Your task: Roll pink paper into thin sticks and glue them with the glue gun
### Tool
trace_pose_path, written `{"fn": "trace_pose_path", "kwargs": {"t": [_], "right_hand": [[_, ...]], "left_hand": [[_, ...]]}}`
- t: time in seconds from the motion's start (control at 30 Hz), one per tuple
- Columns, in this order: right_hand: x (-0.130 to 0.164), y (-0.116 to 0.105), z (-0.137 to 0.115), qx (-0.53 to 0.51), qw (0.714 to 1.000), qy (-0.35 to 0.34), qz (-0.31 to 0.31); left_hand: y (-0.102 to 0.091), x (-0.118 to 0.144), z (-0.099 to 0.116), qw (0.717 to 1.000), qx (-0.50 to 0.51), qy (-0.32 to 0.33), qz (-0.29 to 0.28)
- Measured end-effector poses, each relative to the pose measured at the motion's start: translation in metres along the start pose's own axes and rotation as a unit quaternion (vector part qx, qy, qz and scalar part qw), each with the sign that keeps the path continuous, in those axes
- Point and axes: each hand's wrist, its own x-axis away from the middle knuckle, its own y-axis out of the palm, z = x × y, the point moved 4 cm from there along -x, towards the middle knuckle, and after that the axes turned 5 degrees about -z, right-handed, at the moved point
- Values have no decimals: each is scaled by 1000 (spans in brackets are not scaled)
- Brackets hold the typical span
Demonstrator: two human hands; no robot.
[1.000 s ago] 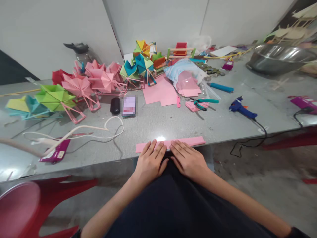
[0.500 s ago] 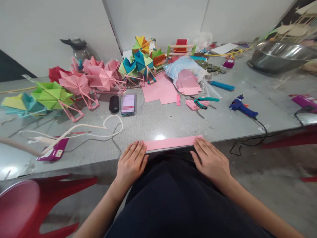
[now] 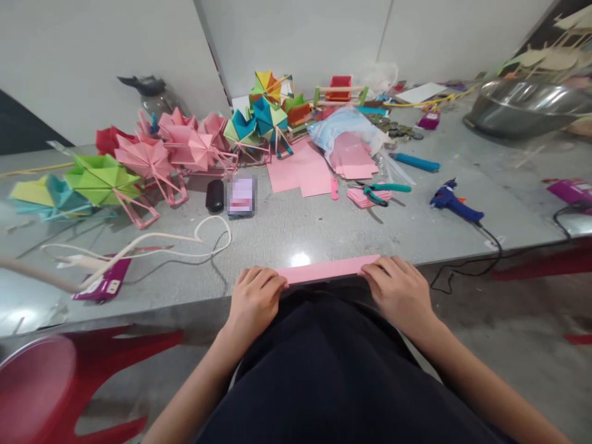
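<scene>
**Both grips curled onto ends of pink strip at near table edge**

Left grip (image 3: 256, 295) has fingers curled down over the left end of the folded pink paper strip (image 3: 326, 269), pinching it at the table (image 3: 324, 231) edge. Right grip (image 3: 398, 291) does the same on the right end, fingers bent over the strip. Strip lies flat along the near edge of the table, middle part bare between the two hands.

Farther in, mid-table: pink paper sheets (image 3: 300, 171), green-handled pliers (image 3: 382, 190) on a small pink stack, blue glue gun (image 3: 454, 201) toward the right edge with its cord running off. Folded paper pinwheels (image 3: 152, 157) in pink, green, yellow and teal are bunched along the far left side. White cable (image 3: 203, 237) loops near the left. Metal bowl (image 3: 522, 105) at the far right corner.
</scene>
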Motion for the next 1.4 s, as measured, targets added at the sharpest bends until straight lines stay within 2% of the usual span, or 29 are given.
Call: {"fn": "trace_pose_path", "kwargs": {"t": [0.2,0.33,0.57,0.73,0.9,1.0,1.2,1.4], "right_hand": [[-10,3,7,-10,999,-11,-37],[-15,6,3,11,996,-47,-73],[-3,19,-18,-35,997,-51,-49],[4,27,-37,-8,998,-50,-22],[4,37,-53,-33,996,-80,-24],[2,42,-60,-66,993,-97,-29],[5,39,-53,-67,994,-85,-12],[25,24,-21,-22,998,-53,4]], "left_hand": [[2,-11,-16,992,68,-70,-82],[5,-18,-18,988,58,-89,-111],[5,-21,-2,995,-3,-31,-92],[12,-20,18,995,-54,-4,-79],[29,-19,45,997,-13,59,-46],[39,-17,51,997,8,75,-35],[41,-5,41,998,-17,63,-25],[20,21,13,997,-70,21,23]]}}
